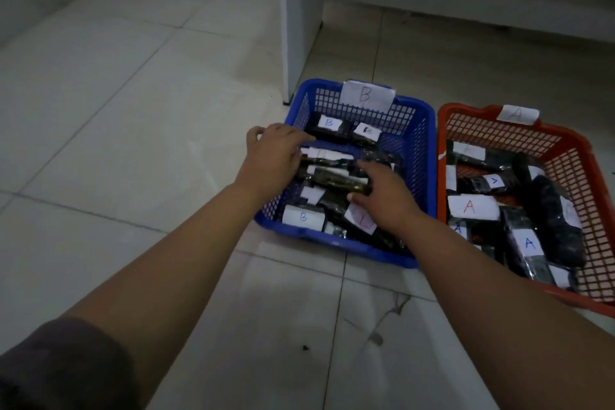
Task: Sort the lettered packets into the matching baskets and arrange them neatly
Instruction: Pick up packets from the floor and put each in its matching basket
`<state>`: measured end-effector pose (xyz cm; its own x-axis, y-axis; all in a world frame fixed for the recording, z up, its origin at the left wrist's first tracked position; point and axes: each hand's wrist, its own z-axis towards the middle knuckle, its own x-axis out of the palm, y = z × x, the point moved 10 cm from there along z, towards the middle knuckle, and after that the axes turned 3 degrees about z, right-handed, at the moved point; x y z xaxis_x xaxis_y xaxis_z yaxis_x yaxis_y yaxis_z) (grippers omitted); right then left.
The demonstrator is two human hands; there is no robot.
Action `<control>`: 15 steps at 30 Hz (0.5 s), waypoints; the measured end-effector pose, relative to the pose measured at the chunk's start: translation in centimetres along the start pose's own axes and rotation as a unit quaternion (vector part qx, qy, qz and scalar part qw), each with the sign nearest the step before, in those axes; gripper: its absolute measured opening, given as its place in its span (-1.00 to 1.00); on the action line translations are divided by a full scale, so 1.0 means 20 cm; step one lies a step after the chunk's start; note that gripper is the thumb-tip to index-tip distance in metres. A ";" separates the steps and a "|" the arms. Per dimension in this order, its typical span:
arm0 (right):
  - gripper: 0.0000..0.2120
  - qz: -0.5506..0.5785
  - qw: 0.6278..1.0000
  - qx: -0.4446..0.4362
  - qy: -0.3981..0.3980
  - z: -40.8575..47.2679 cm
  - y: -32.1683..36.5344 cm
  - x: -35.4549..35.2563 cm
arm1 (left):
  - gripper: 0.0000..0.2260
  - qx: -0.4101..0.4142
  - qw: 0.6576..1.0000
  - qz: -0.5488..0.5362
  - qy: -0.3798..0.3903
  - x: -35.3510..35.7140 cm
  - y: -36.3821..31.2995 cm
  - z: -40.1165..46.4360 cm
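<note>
We are looking down at a pale tiled floor (133,143) on which two plastic mesh baskets sit side by side, close but with a thin gap between them, just in front of a white cabinet panel (299,27).

The orange basket (579,156) on the right carries a paper tag marked A (516,114) on its far rim. Inside it we see a loose jumble of dark packets with white labels, several showing an A; one large label with a red A (472,207) lies near the left wall, and another packet with a blue A (529,243) lies nearer us. The packets overlap at different angles.

The blue basket (422,150) on the left has a paper tag marked B (366,95) standing on its far rim. Two small dark packets with B labels (329,125) lie side by side at the far end, and a packet with a blue B (303,217) lies at the near left corner. The middle holds a stack of dark packets (332,173) lying crosswise.

Both our hands are over this stack. The left hand (276,156) rests over its left end at the basket's left rim, fingers curled downward; we cannot tell whether they grip anything. The right hand (382,196) lies on the stack's right end, fingers slightly bent and spread, thumb against a packet edge, pressing rather than clearly clasping.
</note>
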<state>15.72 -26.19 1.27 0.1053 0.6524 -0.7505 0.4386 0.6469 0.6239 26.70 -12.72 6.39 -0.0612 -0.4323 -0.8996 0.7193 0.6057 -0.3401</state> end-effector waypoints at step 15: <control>-0.65 -0.024 0.965 -0.259 0.020 -1.01 0.67 0.62 | -0.63 0.099 0.963 0.095 0.232 -0.36 0.31 -1.70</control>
<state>4.95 -1.47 4.70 0.0574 0.6243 -0.7790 -0.0637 0.7810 0.6212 8.04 16.89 1.37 -0.1856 0.0466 -0.9815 0.8628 0.4857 -0.1401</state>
